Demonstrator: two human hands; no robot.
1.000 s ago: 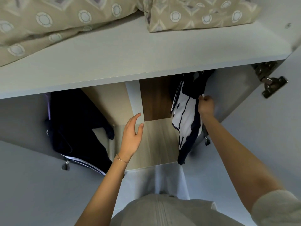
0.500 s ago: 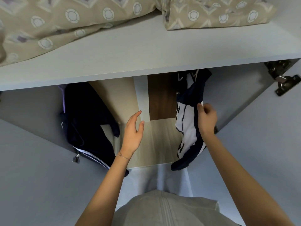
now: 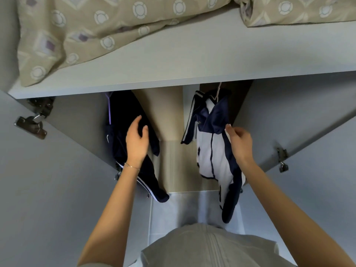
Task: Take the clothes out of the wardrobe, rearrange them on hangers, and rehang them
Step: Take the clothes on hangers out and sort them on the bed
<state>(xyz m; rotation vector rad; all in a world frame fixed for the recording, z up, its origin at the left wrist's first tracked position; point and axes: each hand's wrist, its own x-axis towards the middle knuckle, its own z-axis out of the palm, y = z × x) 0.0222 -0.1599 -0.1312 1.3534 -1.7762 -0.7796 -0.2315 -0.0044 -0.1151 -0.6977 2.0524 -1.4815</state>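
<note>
My left hand (image 3: 136, 144) has swung, fingers loosely spread, to the dark navy hanging jacket (image 3: 123, 112). My right hand (image 3: 240, 144) still pinches the navy-and-white zip jacket (image 3: 206, 155) by its edge. Removal looks imminent.

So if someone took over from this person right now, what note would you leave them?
Left hand: open, fingers loosely curved in front of the dark jacket, holding nothing.
Right hand: pinches an edge of the navy-and-white jacket.
Both jackets hang inside the wardrobe; none is out yet.
Left to do: take them out, rearrange on hangers, rehang.
</note>
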